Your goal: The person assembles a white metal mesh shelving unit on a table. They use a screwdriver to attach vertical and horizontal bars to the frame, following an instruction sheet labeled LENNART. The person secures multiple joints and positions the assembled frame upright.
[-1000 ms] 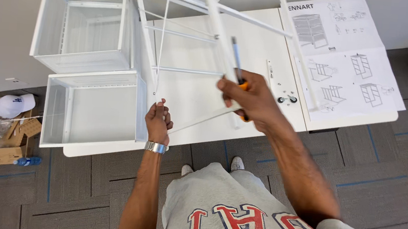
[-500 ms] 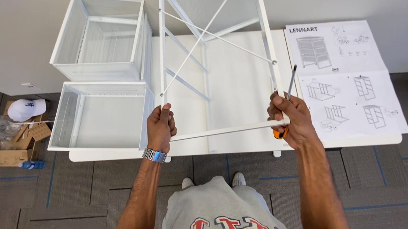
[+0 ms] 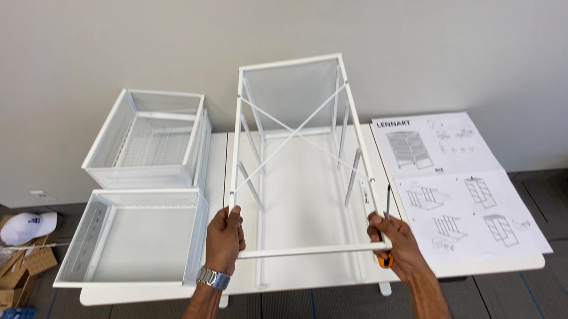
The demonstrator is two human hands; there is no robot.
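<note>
From the head view, your left hand (image 3: 225,237) has its fingers wrapped around the near left post of the white frame (image 3: 295,157), which stands at the middle of the surface (image 3: 478,266). Your right hand (image 3: 397,246) grips the frame's near right corner, fingers curled around it together with a screwdriver (image 3: 386,228) that has an orange handle. Two white drawers (image 3: 140,189) sit along the left edge. An instruction sheet (image 3: 457,187) lies at the right end.
</note>
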